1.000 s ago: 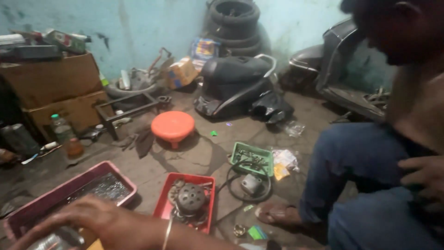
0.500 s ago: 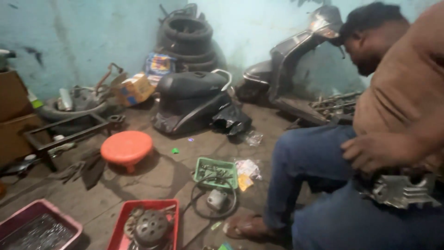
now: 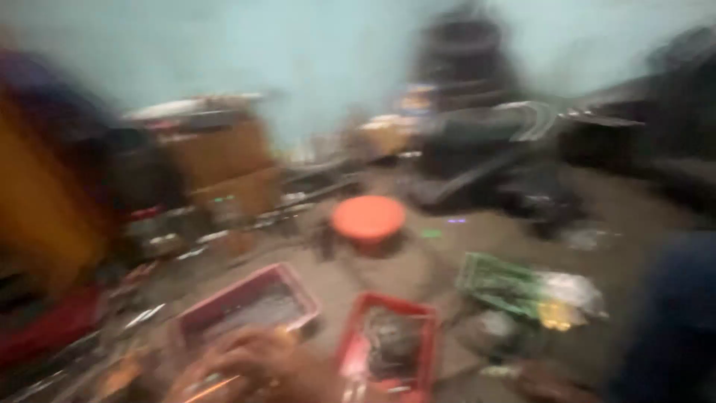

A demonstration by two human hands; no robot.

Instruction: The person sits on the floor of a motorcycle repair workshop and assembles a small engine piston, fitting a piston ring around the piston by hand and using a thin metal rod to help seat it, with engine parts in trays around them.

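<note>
Motion blurs the whole head view. My left hand (image 3: 250, 364) is low at the bottom edge, just in front of a pink tray (image 3: 246, 287) on the floor. A thin orange streak lies by the fingers; the blur hides whether the hand grips anything. To its right stands a red tray (image 3: 418, 313) with a dark round metal part (image 3: 391, 343) in it. My right hand is out of sight.
An orange round stool (image 3: 368, 216) stands mid-floor, a green tray (image 3: 496, 283) right of it. Brown boxes (image 3: 220, 160) are at the left, a dark scooter body (image 3: 485, 142) and stacked tyres (image 3: 462, 52) at the back. Another person's blue-trousered leg (image 3: 671, 313) fills the right edge.
The view has swung back to the left and gone blurry. My hand is in view again by the pink tray, and the other person's upper body has left the picture.
</note>
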